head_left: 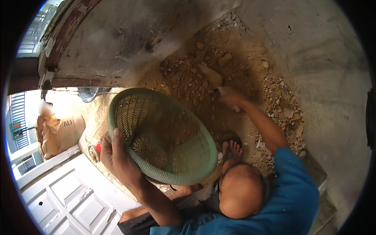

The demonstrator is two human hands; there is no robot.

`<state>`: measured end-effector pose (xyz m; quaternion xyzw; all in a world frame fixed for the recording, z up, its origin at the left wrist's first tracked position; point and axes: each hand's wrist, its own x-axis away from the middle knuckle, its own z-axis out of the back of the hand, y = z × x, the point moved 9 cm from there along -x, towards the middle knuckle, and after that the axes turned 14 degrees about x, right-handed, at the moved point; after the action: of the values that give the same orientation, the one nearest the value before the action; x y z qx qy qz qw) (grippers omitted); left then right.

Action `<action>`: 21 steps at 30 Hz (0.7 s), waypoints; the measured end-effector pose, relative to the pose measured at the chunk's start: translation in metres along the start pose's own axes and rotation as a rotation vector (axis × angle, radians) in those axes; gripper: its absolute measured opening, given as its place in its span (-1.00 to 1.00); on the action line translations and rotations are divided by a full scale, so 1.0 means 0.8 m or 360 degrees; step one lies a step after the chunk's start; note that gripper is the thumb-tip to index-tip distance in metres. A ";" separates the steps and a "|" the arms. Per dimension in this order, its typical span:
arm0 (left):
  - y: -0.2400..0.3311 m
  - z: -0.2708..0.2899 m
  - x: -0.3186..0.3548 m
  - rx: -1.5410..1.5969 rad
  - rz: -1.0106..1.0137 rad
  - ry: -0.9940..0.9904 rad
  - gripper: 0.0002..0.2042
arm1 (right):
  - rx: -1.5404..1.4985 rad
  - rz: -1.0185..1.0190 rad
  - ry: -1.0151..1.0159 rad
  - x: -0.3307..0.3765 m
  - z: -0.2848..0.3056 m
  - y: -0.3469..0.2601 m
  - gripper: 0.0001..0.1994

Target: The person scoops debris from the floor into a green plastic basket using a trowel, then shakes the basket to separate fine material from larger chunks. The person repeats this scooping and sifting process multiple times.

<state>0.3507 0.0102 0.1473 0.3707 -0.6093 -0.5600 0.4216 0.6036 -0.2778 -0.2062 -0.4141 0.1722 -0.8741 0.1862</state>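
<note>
A green woven plastic basket [190, 162] with a thick ribbed rim is tilted in front of me, its mouth facing upward and away from my feet. My left hand [118, 158] grips its left rim, thumb on top. Brown dust clings inside the basket; its bottom is partly in shadow. My right hand [234, 97] reaches down into the broken rubble [180, 76], its fingers closed around something pale that I cannot make out. Just beyond those fingers lies a flat tan piece [211, 75], tapering at its far end; whether it joins what I hold is unclear.
Concrete walls [329, 98] border the rubble at the far side and right. A white panelled door [74, 196] stands lower left, with a brown sack [64, 133] beyond it. My sandalled foot [233, 149] is beside the basket. Concrete blocks [319, 176] lie at the right.
</note>
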 end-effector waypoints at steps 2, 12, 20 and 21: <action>-0.001 0.009 0.000 -0.0054 0.0018 0.0026 -0.80 | -0.0387 -0.0319 0.0027 0.032 0.015 0.059 -0.52; -0.010 0.006 0.000 0.0027 0.0064 0.0016 -0.81 | -0.0154 -0.0171 0.0172 -0.004 -0.026 0.017 -0.53; -0.007 0.007 0.000 0.0001 -0.0040 0.0006 -0.80 | 0.0119 -0.0096 -0.0089 0.014 -0.021 -0.018 -0.56; -0.008 0.003 0.001 0.0010 -0.0043 -0.0002 -0.79 | -0.0023 -0.0155 -0.0203 0.008 -0.026 -0.013 -0.58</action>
<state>0.3476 0.0095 0.1408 0.3799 -0.6062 -0.5640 0.4125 0.5813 -0.2686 -0.2092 -0.4783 0.1460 -0.8527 0.1512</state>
